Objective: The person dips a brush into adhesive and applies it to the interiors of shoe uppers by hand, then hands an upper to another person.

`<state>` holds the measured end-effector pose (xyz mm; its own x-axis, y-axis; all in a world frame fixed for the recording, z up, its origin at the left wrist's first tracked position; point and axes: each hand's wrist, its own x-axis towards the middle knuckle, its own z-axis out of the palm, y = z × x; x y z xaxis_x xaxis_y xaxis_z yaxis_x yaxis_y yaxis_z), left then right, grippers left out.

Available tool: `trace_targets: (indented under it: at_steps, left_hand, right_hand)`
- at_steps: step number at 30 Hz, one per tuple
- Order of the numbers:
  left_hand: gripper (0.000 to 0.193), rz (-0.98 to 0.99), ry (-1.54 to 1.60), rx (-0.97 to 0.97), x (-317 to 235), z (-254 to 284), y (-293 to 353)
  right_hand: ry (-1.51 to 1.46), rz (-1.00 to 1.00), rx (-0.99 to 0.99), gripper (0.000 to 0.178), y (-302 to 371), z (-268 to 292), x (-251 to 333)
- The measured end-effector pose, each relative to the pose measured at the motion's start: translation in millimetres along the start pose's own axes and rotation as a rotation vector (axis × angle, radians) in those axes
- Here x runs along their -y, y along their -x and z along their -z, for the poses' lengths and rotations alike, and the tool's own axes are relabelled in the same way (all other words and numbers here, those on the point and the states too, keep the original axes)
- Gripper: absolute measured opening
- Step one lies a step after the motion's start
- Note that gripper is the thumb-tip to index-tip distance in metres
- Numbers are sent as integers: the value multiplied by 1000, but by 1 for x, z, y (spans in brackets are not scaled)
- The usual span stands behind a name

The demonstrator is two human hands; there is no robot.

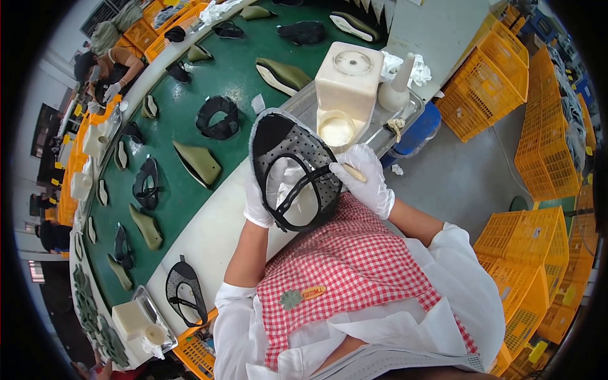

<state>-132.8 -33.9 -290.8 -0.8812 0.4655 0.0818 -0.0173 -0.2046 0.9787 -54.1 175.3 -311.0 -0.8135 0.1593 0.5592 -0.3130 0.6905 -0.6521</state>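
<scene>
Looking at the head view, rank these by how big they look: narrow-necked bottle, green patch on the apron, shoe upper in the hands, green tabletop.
1. Green tabletop
2. Shoe upper, enlarged by being near the camera
3. Narrow-necked bottle
4. Green patch

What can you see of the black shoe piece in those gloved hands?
The black shoe piece, held tilted over the white worktop, looks like fabric: grey dotted panels, a dark patch at its far end, pale edging on the left and a narrow strap across the opening, which faces the camera. The left hand grips its left side; the right hand touches its right edge.
</scene>
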Motion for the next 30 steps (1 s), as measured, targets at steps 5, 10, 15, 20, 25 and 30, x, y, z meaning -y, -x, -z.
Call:
trace_targets:
  at_steps: [5,10,15,20,25,30]
  left_hand:
    - [76,224,422,311,-7,-3,3]
    - [69,388,728,272,-1,8,4]
    - [49,424,797,44,-1,11,6]
    - [54,371,764,47,-1,8,11]
    - [59,361,712,71,-4,12,9]
    - [64,338,668,146,-20,19,11]
  right_hand:
    - [133,167,-8,14,-3,-8,3]
    - [112,121,35,21,-8,-3,11]
    - [-264,56,-130,19,-21,7,32]
    - [-225,69,-20,21,-29,9,43]
    - [-150,101,2,21,-17,1,40]
    - [-204,12,77,19,11,-3,31]
